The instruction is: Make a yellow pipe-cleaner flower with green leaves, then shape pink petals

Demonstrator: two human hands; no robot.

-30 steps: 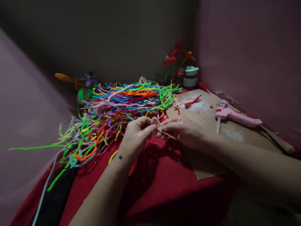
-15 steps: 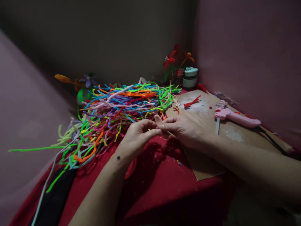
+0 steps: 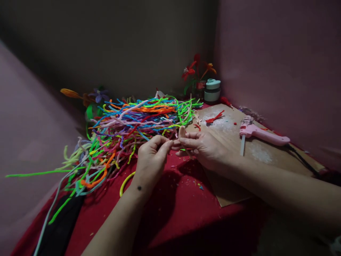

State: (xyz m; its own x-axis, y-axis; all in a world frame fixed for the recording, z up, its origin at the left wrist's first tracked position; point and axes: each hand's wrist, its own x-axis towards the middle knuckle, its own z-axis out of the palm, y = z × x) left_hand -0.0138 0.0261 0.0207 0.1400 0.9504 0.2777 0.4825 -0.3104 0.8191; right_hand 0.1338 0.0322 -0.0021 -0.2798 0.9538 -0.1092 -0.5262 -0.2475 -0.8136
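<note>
A pale pink-beige pipe-cleaner petal [image 3: 182, 132] stands up between the thumb and fingers of my right hand [image 3: 209, 149], which is closed in a pinch. From it a thin stem slants down below the fingers. My left hand [image 3: 151, 158] is also closed, its thumb and index finger pinching a pale strand of the same piece just left of the petal. A bit of green shows under the right fingers; what it belongs to is hidden. Behind both hands lies a large heap of multicoloured pipe cleaners [image 3: 144, 117].
On a cardboard sheet [image 3: 229, 170] at right rest a pink glue gun [image 3: 266, 135] and red pipe-cleaner scraps [image 3: 215, 117]. A mint-lidded jar [image 3: 212, 90] and red flowers [image 3: 189, 71] stand behind. A yellow curved piece [image 3: 124, 183] and tiny scraps lie on the red cloth [image 3: 183, 217].
My left hand has drawn slightly left and down, away from the right fingers. The petal has turned more upright, and more of the yellow curved piece shows. The whole view has shifted a little.
</note>
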